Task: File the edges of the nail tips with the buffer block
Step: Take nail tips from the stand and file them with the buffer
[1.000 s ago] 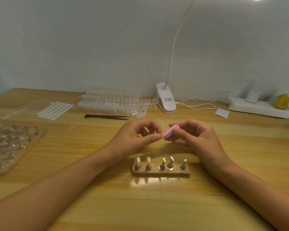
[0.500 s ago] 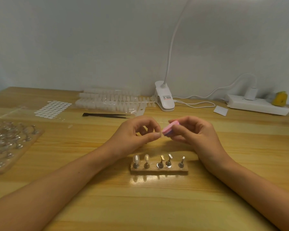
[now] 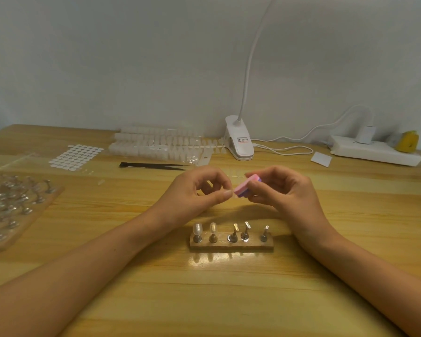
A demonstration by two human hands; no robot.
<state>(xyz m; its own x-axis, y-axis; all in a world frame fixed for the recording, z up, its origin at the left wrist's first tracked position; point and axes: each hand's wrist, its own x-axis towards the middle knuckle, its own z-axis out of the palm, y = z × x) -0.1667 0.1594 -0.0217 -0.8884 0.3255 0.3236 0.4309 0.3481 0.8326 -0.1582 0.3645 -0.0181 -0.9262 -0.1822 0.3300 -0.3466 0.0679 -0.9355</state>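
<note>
Layered pink-purple buffer block point(image 3: 241, 189), barely higher, in right hand point(image 3: 284, 193)

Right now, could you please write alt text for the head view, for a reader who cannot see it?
A right hand holds a pink buffer block against a barely visible nail tip pinched in the left hand, above a table. Nearer, a wooden stand carries five pegs, two with clear tips.

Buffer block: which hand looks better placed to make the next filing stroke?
Right. The right hand grips the pink buffer block, its end meeting what looks like a small nail tip pinched by the left hand. The left hand probably serves best steadying it.
</note>
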